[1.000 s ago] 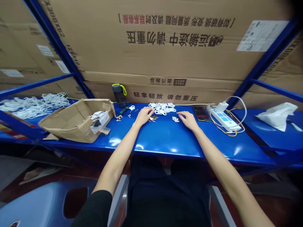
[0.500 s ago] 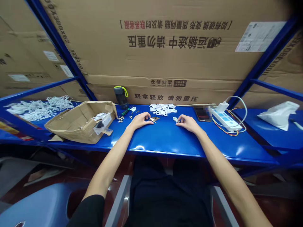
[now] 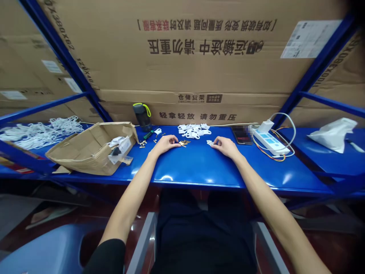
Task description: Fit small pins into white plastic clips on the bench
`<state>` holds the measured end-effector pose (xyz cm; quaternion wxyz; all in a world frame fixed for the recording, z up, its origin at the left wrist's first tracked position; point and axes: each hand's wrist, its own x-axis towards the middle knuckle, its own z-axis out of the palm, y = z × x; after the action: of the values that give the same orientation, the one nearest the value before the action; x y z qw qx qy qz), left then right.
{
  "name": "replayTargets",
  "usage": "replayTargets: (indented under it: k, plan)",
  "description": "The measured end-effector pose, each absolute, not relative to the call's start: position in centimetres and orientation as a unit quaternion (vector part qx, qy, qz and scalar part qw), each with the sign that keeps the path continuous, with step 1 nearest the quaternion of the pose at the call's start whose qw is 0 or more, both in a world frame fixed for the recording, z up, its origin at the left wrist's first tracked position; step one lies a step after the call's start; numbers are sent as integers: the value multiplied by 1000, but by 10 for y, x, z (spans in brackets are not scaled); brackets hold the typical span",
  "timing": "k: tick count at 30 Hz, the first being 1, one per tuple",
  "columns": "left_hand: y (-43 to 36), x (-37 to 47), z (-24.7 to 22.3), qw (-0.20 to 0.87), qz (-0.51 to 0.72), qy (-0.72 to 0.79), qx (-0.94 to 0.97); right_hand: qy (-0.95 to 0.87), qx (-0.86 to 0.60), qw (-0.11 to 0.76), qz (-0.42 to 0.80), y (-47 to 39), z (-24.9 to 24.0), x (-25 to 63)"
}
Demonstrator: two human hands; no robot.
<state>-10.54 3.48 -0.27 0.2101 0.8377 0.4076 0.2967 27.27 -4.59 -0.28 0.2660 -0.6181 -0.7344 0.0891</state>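
At the edge of a small pile of brass-coloured metal pieces (image 3: 185,142), my left hand (image 3: 165,145) is closed, its thumb and forefinger tips together. Whatever lies between those tips is too small to make out. Opposite it, my right hand (image 3: 225,146) rests on the blue shelf with fingers curled in a pinch beside a cluster of tiny white pieces (image 3: 209,142). Its fingertips hide anything they hold. Behind and between both hands lies a heap of white plastic parts with ring-shaped ends (image 3: 194,131).
Left of my hands stand an open cardboard box (image 3: 85,163), a dark bottle (image 3: 142,118), a green-handled tool (image 3: 148,134) and loose brass bits (image 3: 142,144). White cords (image 3: 42,131) lie farther left. To the right are a phone (image 3: 242,136) and a power strip (image 3: 270,142) with cables.
The view has shifted slightly, moving most things a little left in the picture. My left fingertips have drawn together at the brass pieces. My right hand stays by the tiny white pieces.
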Motion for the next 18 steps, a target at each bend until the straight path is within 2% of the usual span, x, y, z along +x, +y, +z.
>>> replayTargets:
  k: [9, 18]
  plan:
    - [36, -115, 3, 223, 292, 403, 838, -730, -620, 273, 94, -44, -4, 276]
    - [31, -118, 11, 223, 277, 395, 847, -732, -605, 274, 152, -43, 3, 282]
